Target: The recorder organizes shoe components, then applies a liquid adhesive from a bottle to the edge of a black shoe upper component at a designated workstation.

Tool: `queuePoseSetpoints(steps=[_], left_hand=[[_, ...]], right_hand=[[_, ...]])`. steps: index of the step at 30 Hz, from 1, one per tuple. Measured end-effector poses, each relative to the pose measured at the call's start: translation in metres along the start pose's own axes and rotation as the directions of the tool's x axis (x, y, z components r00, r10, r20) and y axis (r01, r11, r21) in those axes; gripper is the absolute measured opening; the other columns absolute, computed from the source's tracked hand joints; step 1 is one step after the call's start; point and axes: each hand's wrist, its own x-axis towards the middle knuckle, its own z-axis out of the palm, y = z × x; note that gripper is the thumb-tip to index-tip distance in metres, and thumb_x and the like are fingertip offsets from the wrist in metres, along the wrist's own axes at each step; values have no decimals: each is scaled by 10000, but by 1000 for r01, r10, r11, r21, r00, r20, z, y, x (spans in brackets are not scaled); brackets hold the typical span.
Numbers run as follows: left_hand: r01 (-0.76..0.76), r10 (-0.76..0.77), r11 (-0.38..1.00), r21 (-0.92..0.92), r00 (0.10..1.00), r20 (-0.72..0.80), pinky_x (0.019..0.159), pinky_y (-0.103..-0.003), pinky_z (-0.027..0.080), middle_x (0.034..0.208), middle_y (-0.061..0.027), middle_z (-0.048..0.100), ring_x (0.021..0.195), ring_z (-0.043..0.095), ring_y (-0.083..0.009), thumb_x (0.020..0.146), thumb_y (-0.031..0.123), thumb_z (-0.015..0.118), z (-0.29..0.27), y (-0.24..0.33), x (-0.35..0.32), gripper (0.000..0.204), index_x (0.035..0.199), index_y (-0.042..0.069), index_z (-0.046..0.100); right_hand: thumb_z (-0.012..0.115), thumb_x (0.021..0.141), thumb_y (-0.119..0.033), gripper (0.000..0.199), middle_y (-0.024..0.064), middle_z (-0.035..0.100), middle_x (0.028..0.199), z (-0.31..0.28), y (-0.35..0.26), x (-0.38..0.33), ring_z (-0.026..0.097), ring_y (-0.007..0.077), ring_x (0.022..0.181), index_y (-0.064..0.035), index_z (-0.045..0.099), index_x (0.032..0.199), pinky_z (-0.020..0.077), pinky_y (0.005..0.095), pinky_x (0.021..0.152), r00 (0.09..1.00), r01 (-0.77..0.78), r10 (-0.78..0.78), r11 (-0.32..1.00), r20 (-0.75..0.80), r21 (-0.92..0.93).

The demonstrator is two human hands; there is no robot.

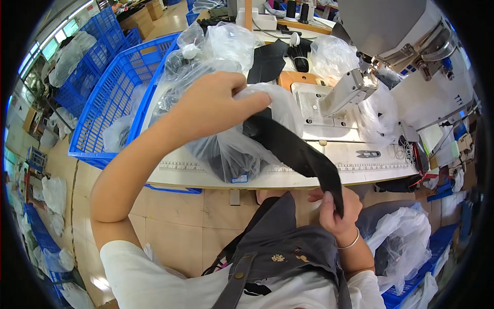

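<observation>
At the table's (206, 177) front edge, the left hand (216, 105) and right hand (337, 208), each pinched shut on a black strip (296, 149), draw it from a plastic bag (231, 149); freeing its end seems next.

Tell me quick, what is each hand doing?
Left hand: closed, gripping the top end of the black fabric strip at the clear plastic bag.
Right hand: closed, pinching the strip's lower end.
</observation>
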Motion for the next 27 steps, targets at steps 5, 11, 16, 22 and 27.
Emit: queuePoseSetpoints(steps=[5, 11, 16, 22, 27], left_hand=[[-207, 226, 970, 126, 961, -160, 517, -313, 337, 568, -103, 412, 552, 415, -152, 783, 346, 571, 11, 8, -5, 399, 696, -37, 507], [-164, 155, 985, -61, 979, -131, 509, -314, 333, 583, -49, 465, 567, 426, -110, 833, 352, 535, 9, -1, 4, 395, 691, -16, 520], [-84, 80, 994, -65, 995, -59, 518, -308, 357, 572, -69, 483, 558, 447, -133, 819, 361, 531, -1, 2, 5, 410, 664, -19, 536], [-94, 81, 987, -131, 992, -100, 532, -230, 331, 601, 11, 432, 590, 370, -61, 843, 292, 541, -4, 2, 9, 333, 673, 11, 489], [-171, 137, 975, -140, 964, -227, 533, -236, 328, 614, 22, 438, 602, 368, -59, 835, 257, 555, 0, -10, 19, 291, 697, 9, 488]], right_hand=[[604, 704, 13, 306, 113, 619, 711, 6, -5, 24, 605, 159, 579, 15, 610, 1010, 464, 216, 538, 965, -260, 259, 932, 35, 253], [685, 596, -25, 415, 128, 506, 1074, 14, 19, 55, 536, 203, 758, -56, 639, 1007, 446, 252, 601, 986, 161, -158, 986, -60, 36], [580, 638, 63, 404, 129, 582, 761, 23, 14, 58, 581, 203, 645, -23, 580, 1032, 461, 279, 615, 986, -17, 11, 999, 169, 38], [345, 937, -212, 352, 124, 619, 928, 48, 9, 37, 595, 143, 829, 37, 427, 1173, 481, 256, 761, 912, -410, 389, 842, 133, 350], [355, 931, -384, 500, 86, 648, 808, 92, -7, 69, 576, 113, 845, 57, 551, 1063, 443, 237, 801, 836, -389, 548, 642, -41, 661]])
